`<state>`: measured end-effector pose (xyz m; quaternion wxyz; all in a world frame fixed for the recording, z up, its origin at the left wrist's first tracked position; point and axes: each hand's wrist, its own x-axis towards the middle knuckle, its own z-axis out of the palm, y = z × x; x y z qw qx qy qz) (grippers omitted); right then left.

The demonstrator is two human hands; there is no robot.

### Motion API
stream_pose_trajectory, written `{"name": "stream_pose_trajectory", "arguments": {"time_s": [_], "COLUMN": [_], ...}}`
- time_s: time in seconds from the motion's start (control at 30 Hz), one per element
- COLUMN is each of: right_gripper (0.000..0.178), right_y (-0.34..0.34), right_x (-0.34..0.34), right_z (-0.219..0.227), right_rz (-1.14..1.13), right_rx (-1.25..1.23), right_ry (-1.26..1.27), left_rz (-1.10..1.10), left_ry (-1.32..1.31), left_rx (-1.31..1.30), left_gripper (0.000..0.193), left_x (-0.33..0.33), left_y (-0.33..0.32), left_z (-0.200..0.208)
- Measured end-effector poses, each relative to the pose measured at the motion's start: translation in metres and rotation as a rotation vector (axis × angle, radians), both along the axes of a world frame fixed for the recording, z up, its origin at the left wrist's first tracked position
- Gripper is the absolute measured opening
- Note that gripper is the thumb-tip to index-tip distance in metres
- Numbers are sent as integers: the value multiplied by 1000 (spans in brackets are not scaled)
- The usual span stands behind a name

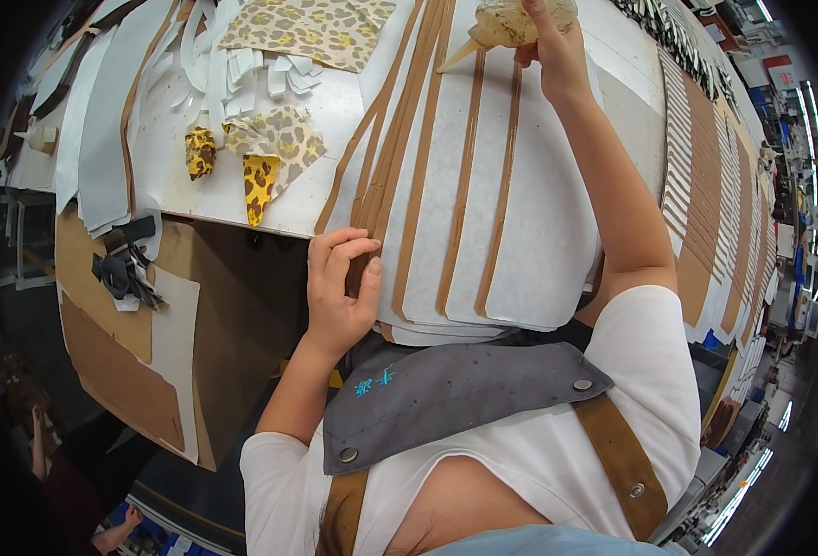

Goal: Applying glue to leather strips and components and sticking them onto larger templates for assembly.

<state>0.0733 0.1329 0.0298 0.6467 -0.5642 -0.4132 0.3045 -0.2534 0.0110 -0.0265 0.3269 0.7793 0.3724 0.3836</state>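
Clearly, the nozzle [462, 54] of the bottle [520, 23] is what matters most: its tip points left and toward the person, and it sits at or just above the third brown strip [418, 199] from the right, near the far end. Whether it touches the strip cannot be told.

The right hand [559, 56] is wrapped around the bottle, beyond and to the right of that tip, with its forearm reaching over the right side of the fanned white sheets [543, 241]. The strips lie along the sheets' left edges, their long axes running from the far side toward the person's chest and spreading apart at the near end. Along the strips farther right there is a wet-looking sheen.

Nearer the close end, the left hand [344, 287] has its fingers loosely curved and its thumb apart, with nothing visible in its grasp; the fingertips meet or just reach the bunched strips on the left.

The sheets rest on a white surface [172, 192], their near ends at its edge. To the left lie spotted cloth [311, 32] and white scraps [242, 79]; below stands a cardboard box [242, 315]. Rightward, more striped pieces [705, 185] fan out, with lit strip lights [812, 134] beyond.
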Motion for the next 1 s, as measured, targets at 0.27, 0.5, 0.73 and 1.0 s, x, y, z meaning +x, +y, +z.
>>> {"name": "stream_pose_trajectory", "arguments": {"time_s": [0.27, 0.5, 0.73, 1.0], "right_gripper": [47, 44, 40, 47], "right_y": [-18, -41, -64, -89], "right_x": [-15, -31, -50, -65], "right_z": [2, 5, 1, -5], "right_rz": [27, 68, 58, 76], "right_rx": [-57, -74, -96, -156], "right_ry": [9, 23, 75, -27], "left_rz": [19, 34, 55, 61], "left_ry": [-8, -22, -3, -45], "left_rx": [-27, -49, -37, -145], "left_gripper": [16, 15, 16, 18], "left_x": [1, 0, -1, -2], "left_y": [0, -4, -8, -11], "left_z": [0, 2, -1, 3]}}
